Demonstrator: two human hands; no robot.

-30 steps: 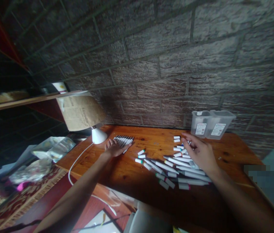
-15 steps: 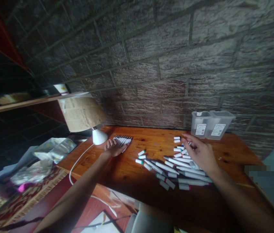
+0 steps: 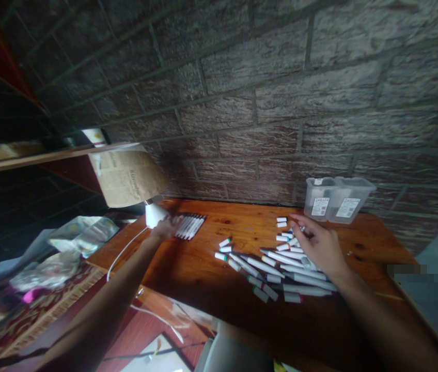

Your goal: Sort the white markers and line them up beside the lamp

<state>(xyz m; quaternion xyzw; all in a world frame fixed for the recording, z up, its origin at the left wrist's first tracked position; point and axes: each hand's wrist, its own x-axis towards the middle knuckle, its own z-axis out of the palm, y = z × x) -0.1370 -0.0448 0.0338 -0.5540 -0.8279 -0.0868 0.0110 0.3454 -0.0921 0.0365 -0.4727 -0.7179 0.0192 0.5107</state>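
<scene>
A loose heap of white markers with coloured caps lies on the wooden table. My right hand rests on the far side of that heap, fingers curled over some markers; what they grip is unclear. A neat row of markers lies side by side at the far left of the table. My left hand is at the left end of that row, fingers together and touching the nearest markers, right beside the white lamp base.
Two clear plastic boxes with labels stand against the brick wall at the back right. A lamp with a paper shade and a white cord sits at the table's left corner. Crumpled plastic bags lie left of the table.
My left hand has slid left from on top of the marker row to its left end, and the row has shifted slightly left. My right hand has stayed on the heap.
</scene>
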